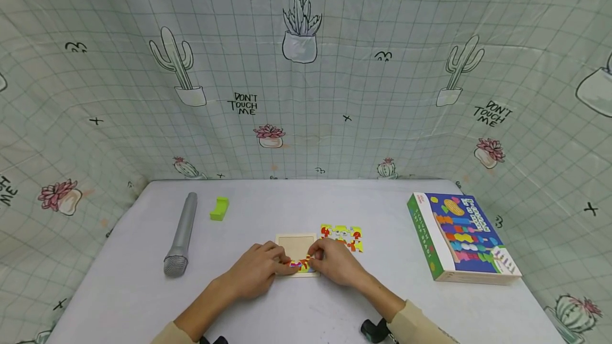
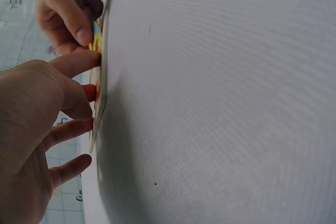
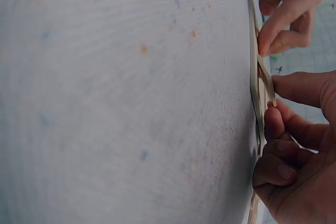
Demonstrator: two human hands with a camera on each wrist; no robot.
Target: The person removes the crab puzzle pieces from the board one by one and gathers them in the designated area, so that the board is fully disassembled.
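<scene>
A shallow wooden puzzle tray (image 1: 296, 242) lies in the middle of the table, with brightly coloured jigsaw pieces (image 1: 302, 266) along its near side. My left hand (image 1: 258, 271) rests over the tray's left part, its fingers spread and fingertips pressing on the tray and pieces. From the other side, my right hand (image 1: 338, 263) pinches a thin wooden puzzle piece (image 3: 267, 83) between thumb and fingers. In the right wrist view that piece stands tilted, one end low at the tray and the other raised. My fingers partly hide the pieces in the tray.
Several loose puzzle pieces (image 1: 341, 232) lie just right of the tray. A grey microphone (image 1: 181, 238) and a lime-green block (image 1: 219, 209) are on the left. At the right lies a colourful box (image 1: 464, 238). A patterned cloth (image 1: 306, 84) hangs behind the table.
</scene>
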